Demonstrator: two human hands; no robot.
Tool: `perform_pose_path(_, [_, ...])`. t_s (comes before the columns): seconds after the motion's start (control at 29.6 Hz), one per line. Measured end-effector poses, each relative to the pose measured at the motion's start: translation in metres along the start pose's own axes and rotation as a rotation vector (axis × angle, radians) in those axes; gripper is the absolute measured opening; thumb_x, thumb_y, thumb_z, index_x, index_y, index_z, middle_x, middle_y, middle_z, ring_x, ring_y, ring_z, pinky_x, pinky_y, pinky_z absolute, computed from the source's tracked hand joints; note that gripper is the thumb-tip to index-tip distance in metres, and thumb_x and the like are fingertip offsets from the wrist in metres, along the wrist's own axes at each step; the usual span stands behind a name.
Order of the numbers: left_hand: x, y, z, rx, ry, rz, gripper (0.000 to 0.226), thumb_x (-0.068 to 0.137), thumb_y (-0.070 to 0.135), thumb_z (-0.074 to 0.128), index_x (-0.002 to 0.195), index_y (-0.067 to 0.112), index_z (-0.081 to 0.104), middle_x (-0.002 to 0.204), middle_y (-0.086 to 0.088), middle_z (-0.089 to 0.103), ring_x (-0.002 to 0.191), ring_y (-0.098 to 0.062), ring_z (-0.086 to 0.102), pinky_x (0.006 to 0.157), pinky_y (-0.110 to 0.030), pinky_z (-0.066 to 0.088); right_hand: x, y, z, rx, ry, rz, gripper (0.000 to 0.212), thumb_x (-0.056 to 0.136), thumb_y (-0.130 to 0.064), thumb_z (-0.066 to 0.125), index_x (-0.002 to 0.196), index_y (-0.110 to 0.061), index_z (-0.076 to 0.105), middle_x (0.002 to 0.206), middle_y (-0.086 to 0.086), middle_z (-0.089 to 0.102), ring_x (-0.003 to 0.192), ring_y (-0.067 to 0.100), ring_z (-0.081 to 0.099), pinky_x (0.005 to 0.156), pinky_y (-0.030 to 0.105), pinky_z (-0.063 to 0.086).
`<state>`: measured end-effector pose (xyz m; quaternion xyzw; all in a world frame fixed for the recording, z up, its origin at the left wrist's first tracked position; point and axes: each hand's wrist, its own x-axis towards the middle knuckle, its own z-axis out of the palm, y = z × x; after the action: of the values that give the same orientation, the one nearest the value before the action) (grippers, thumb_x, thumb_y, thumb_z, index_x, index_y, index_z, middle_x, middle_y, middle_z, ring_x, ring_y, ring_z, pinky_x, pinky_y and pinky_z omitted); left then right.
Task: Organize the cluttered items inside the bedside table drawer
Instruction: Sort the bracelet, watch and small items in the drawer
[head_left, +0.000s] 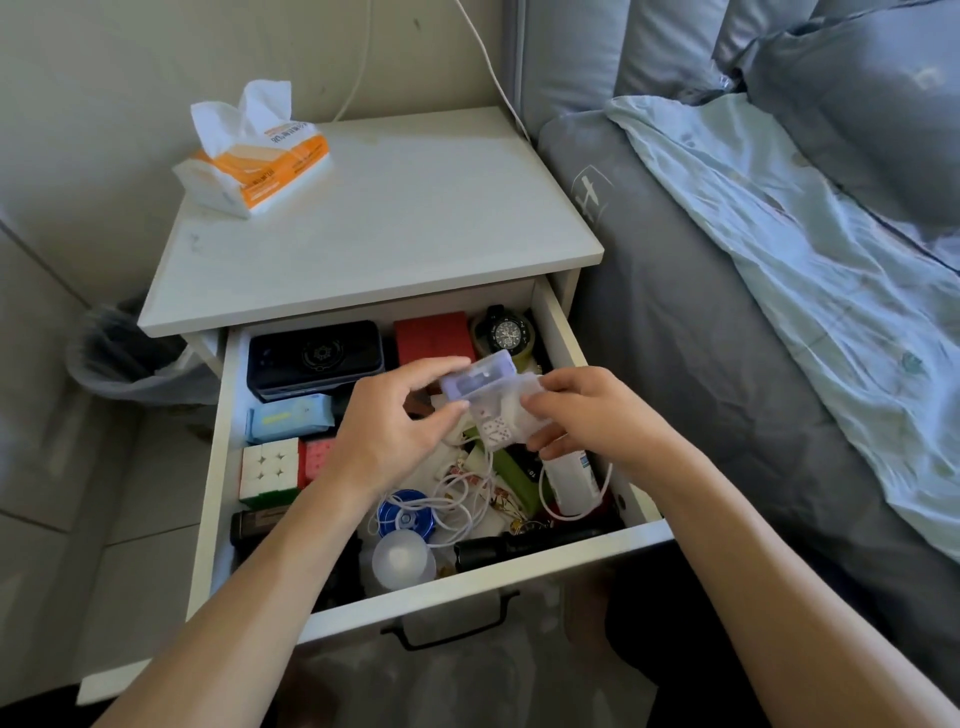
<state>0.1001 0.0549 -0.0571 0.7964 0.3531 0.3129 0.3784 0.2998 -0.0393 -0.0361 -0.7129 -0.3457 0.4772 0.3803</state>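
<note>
While the drawer (524, 582) stands pulled out below the counter (374, 228), a small clear plastic box (493, 405) holding white dice is held above its middle by both hands. The box is pinched at its left end by the left hand (400, 431), thumb below and curled fingers (441, 371) on the raised, bluish lid (475, 376); its right end is gripped by the right hand (587, 415), whose fingers are curled round the base. The long axis of the box is seen to run roughly left to right between the two hands, with the lid tilted up toward the back of the drawer, so closing it would seem to call for a press downward and forward from the left hand. Directly beneath the box a tangle of white cable (467, 493) is spread over loose items, and the tidier back row, a dark case (317, 358) and a red box (434, 335), lies just beyond the knuckles. Neither hand is nearer to the box; both are touching it.
</note>
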Motion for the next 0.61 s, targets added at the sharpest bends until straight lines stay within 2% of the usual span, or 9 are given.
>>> perform_pose_path(0.03, [0.000,0.004,0.001,0.000,0.009,0.062,0.039,0.083,0.017,0.078,0.119,0.031,0.070,0.116,0.024,0.068,0.114,0.005,0.061,0.100,-0.020,0.049,-0.003,-0.003,0.001,0.098,-0.007,0.008,0.033,0.094,-0.024,0.064,0.122,-0.008,0.060,0.081,0.009,0.075,0.071,0.020,0.074,0.060,0.027,0.058])
perform_pose_path(0.1, [-0.002,0.008,0.003,-0.083,0.014,0.079,0.038,0.080,0.013,0.076,0.112,0.033,0.070,0.121,0.021,0.067,0.119,-0.001,0.060,0.103,-0.028,0.049,-0.007,-0.006,0.007,0.258,-0.025,0.042,0.021,0.095,-0.021,0.063,0.112,-0.009,0.062,0.085,0.015,0.074,0.070,0.023,0.073,0.059,0.027,0.058])
perform_pose_path(0.2, [-0.002,0.008,0.002,-0.199,-0.044,0.035,0.028,0.075,0.018,0.072,0.097,0.034,0.065,0.128,0.015,0.061,0.126,-0.013,0.056,0.104,-0.050,0.048,-0.010,-0.010,0.013,0.405,-0.045,0.074,0.020,0.095,-0.017,0.062,0.112,-0.006,0.062,0.098,0.022,0.072,0.071,0.024,0.071,0.060,0.028,0.057])
perform_pose_path(0.27, [-0.002,0.008,0.000,-0.216,-0.087,0.048,0.021,0.072,0.028,0.074,0.090,0.032,0.065,0.126,0.012,0.060,0.124,-0.021,0.057,0.099,-0.057,0.048,-0.010,-0.011,0.014,0.439,-0.045,0.071,0.022,0.095,-0.016,0.061,0.115,-0.006,0.062,0.101,0.023,0.071,0.074,0.024,0.071,0.064,0.030,0.059])
perform_pose_path(0.37, [-0.002,0.008,0.000,-0.211,-0.103,0.096,0.022,0.073,0.029,0.075,0.092,0.027,0.064,0.126,0.009,0.062,0.123,-0.025,0.057,0.099,-0.057,0.047,-0.011,-0.011,0.014,0.422,-0.044,0.050,0.024,0.095,-0.017,0.061,0.117,-0.006,0.062,0.099,0.021,0.072,0.076,0.025,0.070,0.066,0.031,0.059])
perform_pose_path(0.51, [-0.003,0.006,0.000,-0.198,-0.131,0.104,0.033,0.075,0.015,0.075,0.104,0.027,0.063,0.130,0.009,0.063,0.128,-0.021,0.056,0.106,-0.053,0.045,-0.012,-0.010,0.015,0.378,-0.018,0.014,0.025,0.096,-0.021,0.061,0.117,-0.008,0.064,0.098,0.020,0.073,0.073,0.021,0.071,0.063,0.027,0.058])
perform_pose_path(0.61, [-0.004,0.003,0.000,-0.164,-0.153,0.091,0.038,0.075,0.016,0.078,0.105,0.030,0.059,0.126,0.014,0.064,0.123,-0.015,0.059,0.102,-0.042,0.049,-0.013,-0.010,0.015,0.360,-0.016,0.000,0.023,0.097,-0.023,0.061,0.115,-0.009,0.065,0.095,0.017,0.074,0.074,0.021,0.072,0.063,0.026,0.058])
